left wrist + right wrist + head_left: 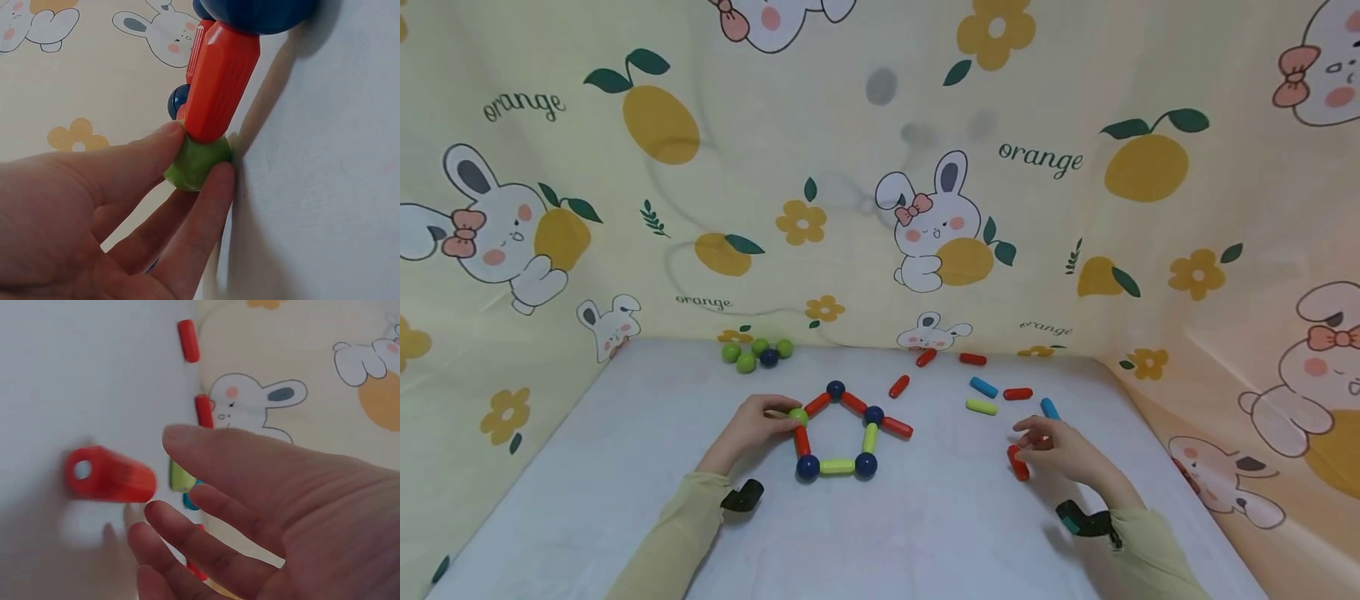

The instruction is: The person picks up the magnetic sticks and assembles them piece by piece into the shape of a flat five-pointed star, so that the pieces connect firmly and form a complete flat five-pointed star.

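Note:
My left hand [760,429] pinches a green ball [197,162] between thumb and fingers. This ball is the left corner of a flat ring of rods and balls lying on the table. Dark blue balls [866,464] form the other corners. Red rods [801,442] make the left and upper sides, yellow-green rods [837,467] the right and bottom. One more red rod [897,427] sticks outward from the right corner. My right hand [1063,452] hovers beside a loose red rod [109,475], its thumb and fingers apart and the rod just beyond the fingertips.
Loose green balls [746,362] and a dark blue ball [769,357] are grouped at the back left. Several red rods [1018,393], blue rods [983,387] and a yellow-green rod [981,407] are scattered at the back right. A printed cloth [850,275] hangs behind the white table [925,533].

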### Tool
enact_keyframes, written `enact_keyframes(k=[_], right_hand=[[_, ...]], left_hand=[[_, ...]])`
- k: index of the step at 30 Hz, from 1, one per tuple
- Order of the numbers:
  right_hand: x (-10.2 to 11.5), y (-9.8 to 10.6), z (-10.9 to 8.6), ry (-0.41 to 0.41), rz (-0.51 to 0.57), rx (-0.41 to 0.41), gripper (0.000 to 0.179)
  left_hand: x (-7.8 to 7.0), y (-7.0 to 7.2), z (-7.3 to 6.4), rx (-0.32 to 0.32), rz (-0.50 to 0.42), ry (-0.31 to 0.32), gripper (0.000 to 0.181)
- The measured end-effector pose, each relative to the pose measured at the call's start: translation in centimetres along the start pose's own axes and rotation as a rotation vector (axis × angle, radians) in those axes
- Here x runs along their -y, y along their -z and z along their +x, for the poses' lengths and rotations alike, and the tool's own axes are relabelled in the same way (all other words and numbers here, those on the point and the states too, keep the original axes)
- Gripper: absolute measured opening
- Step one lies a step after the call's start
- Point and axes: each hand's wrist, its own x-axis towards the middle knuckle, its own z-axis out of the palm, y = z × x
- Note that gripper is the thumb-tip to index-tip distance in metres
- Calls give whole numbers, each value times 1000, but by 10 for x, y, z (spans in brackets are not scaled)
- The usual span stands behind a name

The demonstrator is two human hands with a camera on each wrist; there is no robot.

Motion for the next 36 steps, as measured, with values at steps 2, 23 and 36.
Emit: enact_keyframes(k=[2,23,36], right_hand=[[-4,-3,-3,0,-2,5,45],[-5,-24,-8,-30,-27,-12,35],[23,-39,18,178,-39,34,31]], left_hand=[[0,0,0,-3,-8,0,28],[4,-2,-3,-6,-28,11,28],[2,-1,-2,-12,-25,-24,28]])
